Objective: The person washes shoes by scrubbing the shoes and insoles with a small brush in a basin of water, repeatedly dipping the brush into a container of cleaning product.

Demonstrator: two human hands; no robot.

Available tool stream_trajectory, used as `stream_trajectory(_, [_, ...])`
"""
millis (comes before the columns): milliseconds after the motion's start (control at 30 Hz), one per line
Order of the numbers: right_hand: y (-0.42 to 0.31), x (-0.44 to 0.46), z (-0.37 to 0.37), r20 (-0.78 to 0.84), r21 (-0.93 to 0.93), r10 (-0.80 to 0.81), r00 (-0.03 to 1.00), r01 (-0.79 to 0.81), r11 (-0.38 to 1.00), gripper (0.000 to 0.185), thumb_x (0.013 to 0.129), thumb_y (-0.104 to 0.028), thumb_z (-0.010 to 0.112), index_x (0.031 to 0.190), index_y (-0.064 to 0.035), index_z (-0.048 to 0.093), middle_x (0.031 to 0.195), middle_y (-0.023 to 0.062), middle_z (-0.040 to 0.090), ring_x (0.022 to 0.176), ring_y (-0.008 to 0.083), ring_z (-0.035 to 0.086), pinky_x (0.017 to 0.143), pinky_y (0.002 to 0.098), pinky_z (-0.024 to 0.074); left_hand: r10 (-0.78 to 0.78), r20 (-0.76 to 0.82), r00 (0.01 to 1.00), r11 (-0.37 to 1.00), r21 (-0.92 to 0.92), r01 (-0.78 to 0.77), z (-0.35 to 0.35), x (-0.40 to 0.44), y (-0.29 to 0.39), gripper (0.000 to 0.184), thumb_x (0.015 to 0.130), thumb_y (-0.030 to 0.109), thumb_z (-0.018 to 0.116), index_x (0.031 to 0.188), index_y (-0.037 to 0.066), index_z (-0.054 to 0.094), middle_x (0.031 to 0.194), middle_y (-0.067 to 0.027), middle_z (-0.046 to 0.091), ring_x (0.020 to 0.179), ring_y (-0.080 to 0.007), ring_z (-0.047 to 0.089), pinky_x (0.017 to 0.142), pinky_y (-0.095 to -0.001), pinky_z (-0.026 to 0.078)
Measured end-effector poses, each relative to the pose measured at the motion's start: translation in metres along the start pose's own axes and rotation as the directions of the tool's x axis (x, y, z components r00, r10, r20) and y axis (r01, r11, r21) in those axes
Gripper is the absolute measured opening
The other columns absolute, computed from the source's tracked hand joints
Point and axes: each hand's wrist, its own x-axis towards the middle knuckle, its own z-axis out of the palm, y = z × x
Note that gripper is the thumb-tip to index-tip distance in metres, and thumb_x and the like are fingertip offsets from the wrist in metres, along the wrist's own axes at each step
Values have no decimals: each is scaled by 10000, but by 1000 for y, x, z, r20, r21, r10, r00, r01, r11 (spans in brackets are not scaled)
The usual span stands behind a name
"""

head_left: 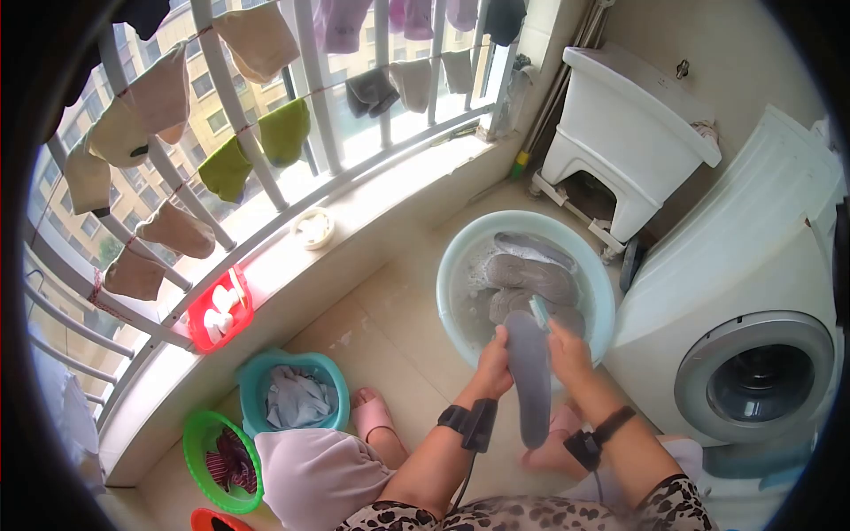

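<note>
A grey insole (529,385) is held up in front of the person, its upper end over the near side of a pale blue basin (444,288) and its long lower end hanging towards the lap. The left hand (496,361) is closed on the insole's left edge near the top. The right hand (568,352) is curled at the opposite edge with a light blue brush (538,311) in its fingers; whether the bristles touch the insole, I cannot tell. Dark bands are strapped round both forearms.

The basin stands on the tiled floor (390,305) and holds cloudy water with more grey pieces (529,272) lying in it, suds along their left side. To its right is a white washing machine (651,354) with a round door; beyond the basin stands a white sink (620,106).

Left of the person's pink slipper (370,411), a teal tub (337,376) holds pale cloth (299,398), and beside it a green basin (197,478) holds dark red striped cloth (232,462). On the ledge (381,208) under the window bars sit a red tray (193,317) and a small round tub (313,228). Socks (285,133) hang on strings across the bars.
</note>
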Motion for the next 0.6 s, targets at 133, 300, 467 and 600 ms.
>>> stream_trajectory(133, [-44, -27, -19, 341, 491, 490, 802, -597, 635, 472, 897, -185, 568, 1316, -4, 449, 847, 106, 643, 669, 170, 646, 541, 307, 509, 47, -43, 998, 993, -105, -51, 9, -1, 26, 550, 1005, 434, 279, 1277, -18, 435, 1204, -165, 543, 1070, -294, 561, 923, -448, 475])
stream_trajectory(300, [-95, -27, -34, 546, 704, 523, 655, -696, 137, 461, 870, -107, 594, 1294, -1, 446, 909, 59, 619, 625, 116, 598, 427, 272, 466, 42, 274, 961, 998, -49, -29, 2, -6, 24, 573, 986, 484, 317, 1269, 4, 451, 1171, -146, 562, 1037, -275, 575, 905, -428, 480])
stream_trajectory(467, [-55, -17, -7, 498, 769, 544, 676, -634, 85, 433, 863, -86, 585, 1267, 1, 455, 939, 91, 626, 718, 139, 635, 482, 253, 488, -125, 349, 929, 978, 203, 55, -3, -19, -1, 495, 974, 425, 422, 1264, 26, 456, 1138, -113, 571, 1037, -226, 577, 904, -395, 482])
stream_trajectory(600, [-35, -19, 20, -25, 359, 414, 910, -378, 854, 336, 887, -121, 528, 1176, 49, 550, 976, 203, 641, 898, 326, 630, 749, 376, 501, -3, 184, 983, 996, 87, -13, -9, -4, -18, 436, 984, 338, 443, 1280, 19, 425, 1147, -118, 563, 1053, -234, 572, 902, -423, 487])
